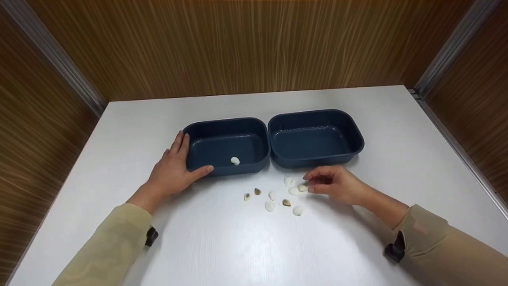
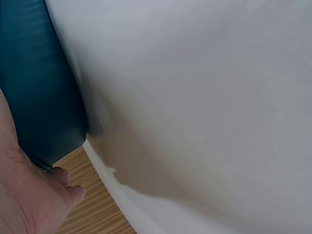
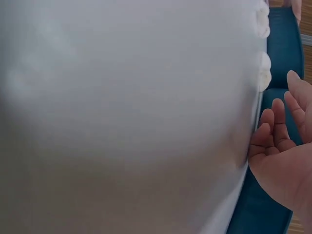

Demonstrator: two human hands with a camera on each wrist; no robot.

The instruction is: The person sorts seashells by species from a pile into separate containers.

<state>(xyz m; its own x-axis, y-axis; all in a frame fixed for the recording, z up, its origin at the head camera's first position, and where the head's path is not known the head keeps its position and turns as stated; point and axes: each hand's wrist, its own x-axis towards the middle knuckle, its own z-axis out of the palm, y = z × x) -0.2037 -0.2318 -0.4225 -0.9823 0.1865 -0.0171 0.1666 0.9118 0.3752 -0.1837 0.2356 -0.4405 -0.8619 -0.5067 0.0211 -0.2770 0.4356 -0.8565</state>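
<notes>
A small pale shell [image 1: 302, 187] lies on a white counter [image 1: 222, 246] at the fingertips of the right hand [image 1: 341, 186]; that hand is bent, with index finger and thumb apart, and I cannot tell whether it is pinching the shell or only touching it; the right wrist view shows curved fingers, but no shell among them. Just beside lie a flat white shell [image 1: 293, 191], which the small one seems to overlap, and an upper white shell [image 1: 288, 181]; being so close, two could be caught together, and a smooth edge could slip from the fingertips and skid.

Nearer the left lie scattered white shells [image 1: 270, 206] and brown shells [image 1: 286, 203]; a low sweep of the right hand or its sleeve [image 1: 456, 242] could push them about.

Beyond stand two dark blue trays, the left tray [image 1: 238, 171] and the right tray [image 1: 313, 162], side by side; one white piece [image 1: 235, 161] is inside the left tray, near its front wall. The left hand [image 1: 170, 171] is spread round that tray's near corner, fingers along the side, thumb at the front; too hard a push could slide or tip the tray and roll the piece inside.
</notes>
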